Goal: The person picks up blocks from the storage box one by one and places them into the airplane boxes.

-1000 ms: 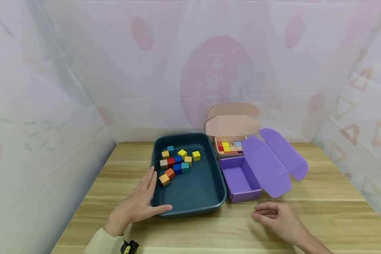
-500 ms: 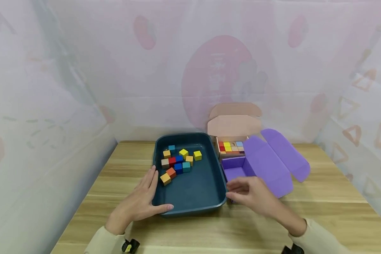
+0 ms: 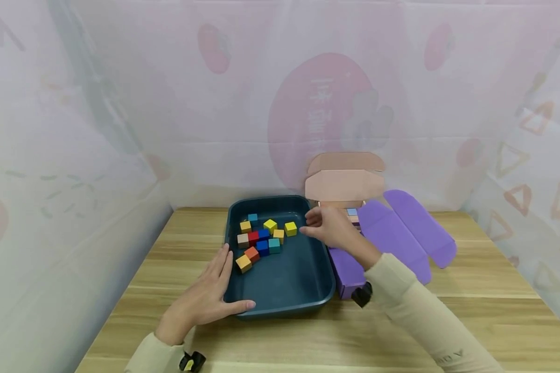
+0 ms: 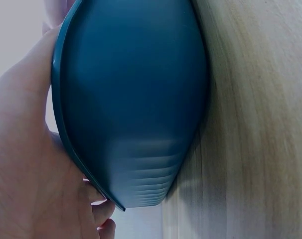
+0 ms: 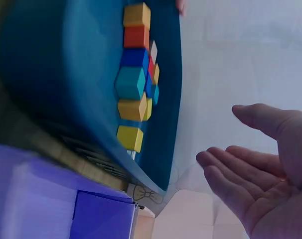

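Observation:
A dark teal tray (image 3: 289, 287) stands on the wooden table, with several small coloured cubes in its left and back part. My left hand (image 3: 200, 300) rests along the tray's near left corner, fingers straight on the left rim and thumb over the front rim. My right hand (image 3: 331, 228) is over the tray's back right rim, thumb and fingers apart and holding nothing, as the right wrist view shows. Nearest to its fingertips lies a yellow cube (image 3: 291, 229). Other cubes, such as a teal one (image 3: 274, 245) and an orange-red one (image 3: 251, 254), sit further left.
Right of the tray stands an open purple box (image 3: 350, 277), its lid (image 3: 396, 238) folded out to the right; the right arm partly covers it. Behind it is an open beige box (image 3: 344, 185), its contents mostly hidden by the right hand. A patterned cloth (image 3: 214, 129) hangs behind the table.
My right hand has moved left and away from me, from the table in front of the purple box to the tray's back right rim. The left hand stays on the tray.

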`<state>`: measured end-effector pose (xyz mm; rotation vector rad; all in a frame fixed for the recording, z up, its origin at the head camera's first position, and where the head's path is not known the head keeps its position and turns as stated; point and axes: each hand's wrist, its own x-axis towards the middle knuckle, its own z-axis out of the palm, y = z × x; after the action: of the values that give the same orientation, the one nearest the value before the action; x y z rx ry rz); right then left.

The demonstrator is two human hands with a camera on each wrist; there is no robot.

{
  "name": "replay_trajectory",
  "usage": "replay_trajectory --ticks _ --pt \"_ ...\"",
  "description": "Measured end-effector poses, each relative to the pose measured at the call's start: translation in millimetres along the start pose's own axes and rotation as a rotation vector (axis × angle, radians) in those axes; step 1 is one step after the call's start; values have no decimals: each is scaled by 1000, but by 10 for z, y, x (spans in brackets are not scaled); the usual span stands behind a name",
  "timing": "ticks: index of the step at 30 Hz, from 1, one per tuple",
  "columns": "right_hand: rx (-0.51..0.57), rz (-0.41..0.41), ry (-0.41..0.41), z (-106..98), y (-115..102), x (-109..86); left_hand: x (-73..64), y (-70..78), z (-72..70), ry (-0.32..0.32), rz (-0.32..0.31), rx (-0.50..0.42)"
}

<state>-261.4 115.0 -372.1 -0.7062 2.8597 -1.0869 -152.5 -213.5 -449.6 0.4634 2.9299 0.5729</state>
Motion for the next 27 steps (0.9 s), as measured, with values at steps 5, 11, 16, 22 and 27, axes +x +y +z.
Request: replay_trajectory --ticks 5,11,16,22,27 --pt "3 123 -5 95 -8 309 9 1 13 -4 -4 -5" --pt "-58 226 -7 271 -22 588 10 -4 26 -3 -8 2" --pt "-99 330 12 439 -12 729 6 3 17 -2 -8 -2" --pt "-90 438 54 684 80 802 4 16 20 3 -3 -5" --pt "-125 448 74 866 157 836 0 24 27 4 -3 -12"
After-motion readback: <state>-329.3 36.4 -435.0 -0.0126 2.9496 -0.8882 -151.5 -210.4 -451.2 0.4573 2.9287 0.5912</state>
